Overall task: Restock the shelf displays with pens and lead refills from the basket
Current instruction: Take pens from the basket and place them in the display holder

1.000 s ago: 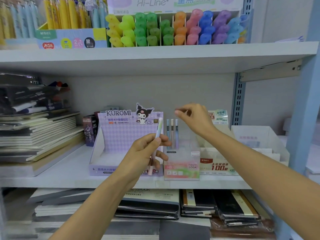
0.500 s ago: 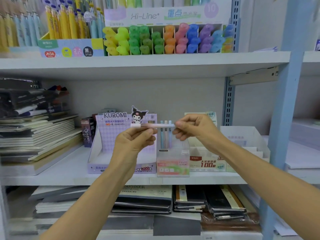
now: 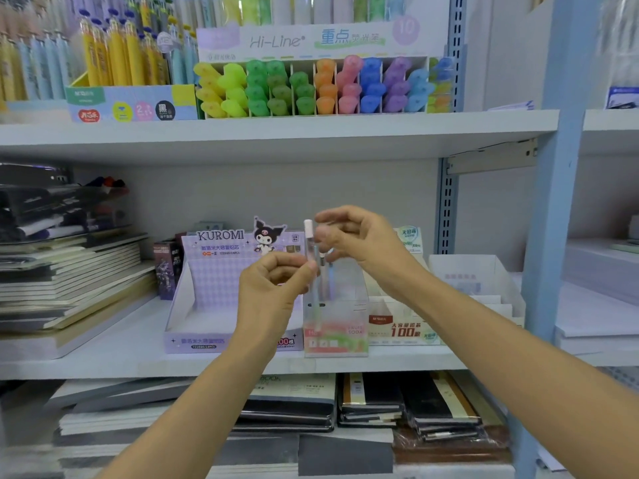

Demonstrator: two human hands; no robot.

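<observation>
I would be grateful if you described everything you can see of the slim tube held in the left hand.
The slim tube is a thin, see-through plastic stick with a pale pink cap on top; its lower part looks faintly blue-green. It stands nearly upright in front of the clear display box on the shelf. The left hand pinches it near the middle between thumb and fingers. The right hand hovers close beside the cap; whether it touches is too blurred to tell.

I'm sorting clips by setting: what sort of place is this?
Most likely a stationery shop: a Hi-Line highlighter display, stacked notebooks and a Kuromi lead-refill box sit on retail shelves.
</observation>
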